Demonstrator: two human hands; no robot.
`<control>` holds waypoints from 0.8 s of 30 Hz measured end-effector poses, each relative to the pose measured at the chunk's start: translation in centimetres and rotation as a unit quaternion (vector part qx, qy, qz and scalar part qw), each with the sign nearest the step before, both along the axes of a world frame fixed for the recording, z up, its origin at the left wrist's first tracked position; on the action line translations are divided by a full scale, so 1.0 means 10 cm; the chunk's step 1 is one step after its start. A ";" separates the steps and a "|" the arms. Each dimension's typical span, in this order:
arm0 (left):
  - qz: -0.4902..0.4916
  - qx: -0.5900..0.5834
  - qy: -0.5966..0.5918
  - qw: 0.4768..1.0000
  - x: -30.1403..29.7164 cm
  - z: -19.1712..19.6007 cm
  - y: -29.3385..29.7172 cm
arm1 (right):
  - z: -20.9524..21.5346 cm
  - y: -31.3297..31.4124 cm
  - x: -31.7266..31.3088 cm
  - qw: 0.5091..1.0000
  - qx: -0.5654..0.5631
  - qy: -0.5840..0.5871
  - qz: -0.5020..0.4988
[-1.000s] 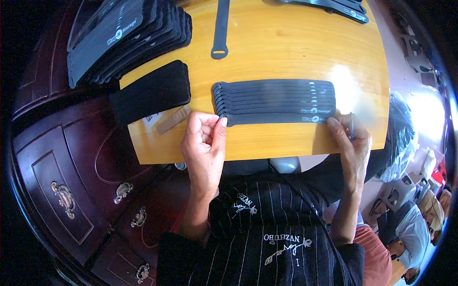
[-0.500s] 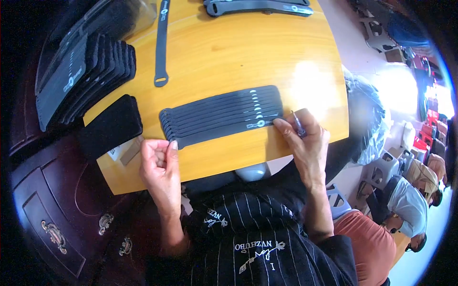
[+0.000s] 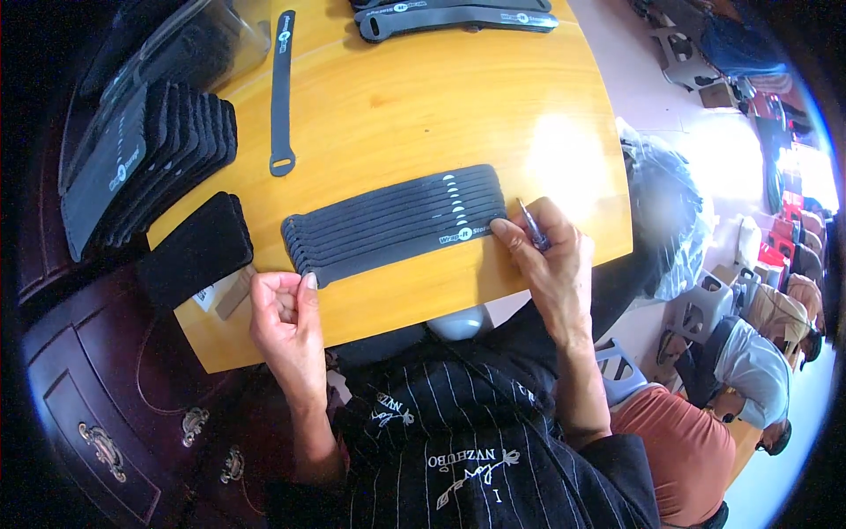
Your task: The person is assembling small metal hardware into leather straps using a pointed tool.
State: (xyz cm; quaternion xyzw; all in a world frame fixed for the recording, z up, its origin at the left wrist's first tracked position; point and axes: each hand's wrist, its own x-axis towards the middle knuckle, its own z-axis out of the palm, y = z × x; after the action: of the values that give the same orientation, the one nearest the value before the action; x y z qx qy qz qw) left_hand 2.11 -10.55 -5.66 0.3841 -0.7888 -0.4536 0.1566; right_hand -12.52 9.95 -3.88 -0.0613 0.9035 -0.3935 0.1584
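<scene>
A fanned row of overlapping dark grey straps (image 3: 388, 220) lies on the yellow table, slotted ends to the left and white print near the right ends. My left hand (image 3: 288, 313) is closed at the near left corner, thumb and forefinger pinching the slotted end of the nearest strap. At the other end, my right hand (image 3: 551, 256) touches that strap's tip with its thumb. A slim pen-like tool (image 3: 533, 227) with a pointed metal tip is held in the same hand, its point upward. Its exact kind is unclear.
One single strap (image 3: 281, 97) lies beyond the row. More straps (image 3: 458, 19) are piled at the far edge. Stacked strap bundles (image 3: 167, 159) and a black bundle (image 3: 207, 247) sit at the left, beside a dark cabinet (image 3: 97, 414). Other people sit at the right.
The nearest strap's right end now lies more evenly with the row, its print showing more fully. Both hands stay at its ends. The whole view has shifted slightly.
</scene>
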 end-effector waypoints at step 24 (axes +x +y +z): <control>-0.033 0.153 0.042 0.987 0.04 0.06 -0.14 | -0.01 0.05 -0.13 0.993 -0.082 -0.077 0.020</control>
State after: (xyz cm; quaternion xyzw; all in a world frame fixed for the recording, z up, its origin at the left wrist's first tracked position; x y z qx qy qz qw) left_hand 2.53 -11.91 -5.07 0.3579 -0.7151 -0.5896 0.1136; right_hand -13.80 10.44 -3.95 -0.0620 0.8518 -0.4666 0.2299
